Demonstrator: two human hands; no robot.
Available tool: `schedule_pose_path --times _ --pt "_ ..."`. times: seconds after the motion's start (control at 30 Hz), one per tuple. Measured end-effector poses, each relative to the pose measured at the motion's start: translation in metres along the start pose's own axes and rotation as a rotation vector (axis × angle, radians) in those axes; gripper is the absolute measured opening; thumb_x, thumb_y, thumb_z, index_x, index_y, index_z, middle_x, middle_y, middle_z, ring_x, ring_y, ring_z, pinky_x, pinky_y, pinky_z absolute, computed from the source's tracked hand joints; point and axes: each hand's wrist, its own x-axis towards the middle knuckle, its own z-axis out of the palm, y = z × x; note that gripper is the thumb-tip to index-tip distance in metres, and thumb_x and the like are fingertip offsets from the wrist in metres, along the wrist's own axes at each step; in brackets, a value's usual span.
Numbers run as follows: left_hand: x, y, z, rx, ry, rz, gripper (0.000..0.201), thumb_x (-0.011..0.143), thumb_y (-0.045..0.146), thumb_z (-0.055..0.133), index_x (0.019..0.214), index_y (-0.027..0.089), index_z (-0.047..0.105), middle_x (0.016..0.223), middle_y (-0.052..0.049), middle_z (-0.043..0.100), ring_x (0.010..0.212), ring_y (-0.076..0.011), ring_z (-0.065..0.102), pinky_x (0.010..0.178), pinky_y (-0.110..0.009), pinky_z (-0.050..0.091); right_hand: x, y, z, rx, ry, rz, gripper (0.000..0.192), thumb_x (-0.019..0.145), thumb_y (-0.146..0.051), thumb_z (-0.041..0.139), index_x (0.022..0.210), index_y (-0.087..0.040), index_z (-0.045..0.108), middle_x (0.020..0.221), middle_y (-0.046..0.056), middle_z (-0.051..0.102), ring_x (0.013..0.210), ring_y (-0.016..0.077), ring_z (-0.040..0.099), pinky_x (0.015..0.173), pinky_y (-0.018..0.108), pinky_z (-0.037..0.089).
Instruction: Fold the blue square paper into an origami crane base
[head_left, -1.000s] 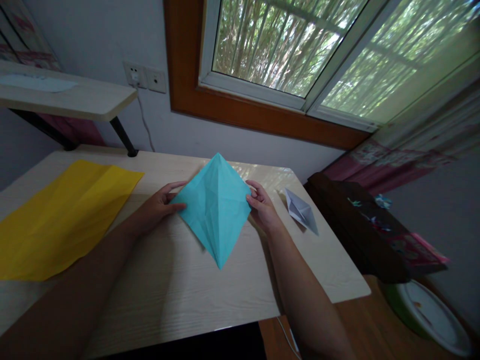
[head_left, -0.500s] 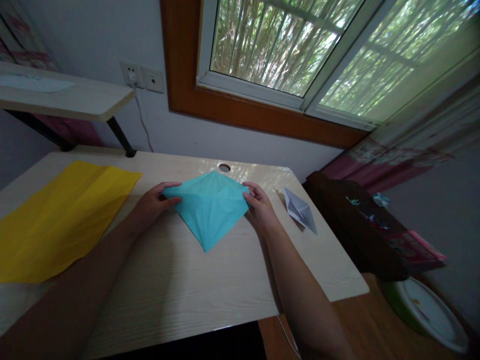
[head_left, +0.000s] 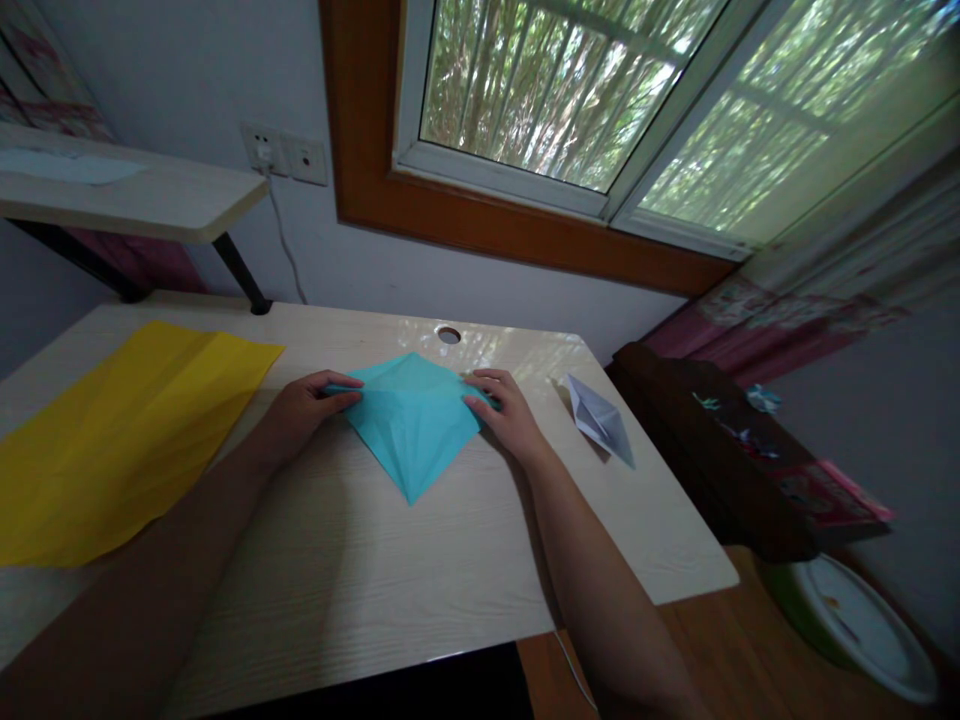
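A sheet of turquoise paper, creased and roughly diamond-shaped, is held between my two hands over the desk. My left hand pinches its left corner between thumb and fingers. At the opposite corner, my right hand grips the paper the same way, with the tip showing past the thumb. One point of the sheet faces me and another faces the wall. Fold lines fan out from the near point. Whether the sheet's underside touches the desk I cannot tell.
Yellow paper lies on the desk's left side. A folded white paper boat sits to the right. Near the back edge is a round cable hole. A raised shelf stands at the back left, and a white basin is at the lower right.
My right hand has moved a little left, bringing the right corner of the turquoise paper inward. The paper's far point has dropped slightly and shifted left. My left hand has barely moved.
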Motion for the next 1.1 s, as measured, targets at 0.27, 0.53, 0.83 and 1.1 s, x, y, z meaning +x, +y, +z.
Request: schedule_pose_path --times 0.27,0.53,0.83,1.1 --pt "0.000 0.002 0.003 0.193 -0.055 0.061 0.039 0.078 0.058 0.070 0.100 0.027 0.078 0.077 -0.001 0.070 0.068 -0.0212 0.059 0.062 -0.030 0.040 -0.005 -0.010 0.013 -0.233 -0.308 -0.245 0.067 0.082 -0.052 0.076 0.143 -0.031 0.056 0.144 0.012 0.059 0.136 0.0323 0.050 0.117 0.058 0.034" --pt "0.004 -0.004 0.004 0.258 -0.063 0.143 0.035 0.081 0.056 0.068 0.101 0.029 0.078 0.090 -0.004 0.072 0.080 -0.0250 0.062 0.073 -0.035 0.046 -0.006 -0.005 0.020 -0.246 -0.356 -0.236 0.075 0.082 -0.049 0.077 0.149 -0.031 0.049 0.149 0.013 0.054 0.141 0.0332 0.046 0.118 0.057 0.035" --pt "0.005 -0.017 0.009 0.431 -0.015 0.524 0.051 0.079 0.055 0.075 0.121 0.028 0.071 0.142 -0.012 0.055 0.135 -0.0386 0.043 0.117 -0.059 0.026 -0.006 -0.008 0.020 -0.257 -0.357 -0.250 0.077 0.082 -0.052 0.076 0.150 -0.030 0.047 0.149 0.012 0.054 0.138 0.0323 0.049 0.117 0.055 0.037" --pt "-0.006 -0.016 0.035 0.477 -0.285 0.596 0.072 0.084 0.057 0.070 0.145 0.023 0.053 0.151 -0.015 0.051 0.144 -0.0345 0.042 0.122 -0.054 0.025 -0.007 -0.018 0.029 -0.293 -0.393 -0.298 0.079 0.081 -0.057 0.075 0.150 -0.029 0.047 0.151 0.013 0.052 0.136 0.0331 0.051 0.115 0.054 0.039"
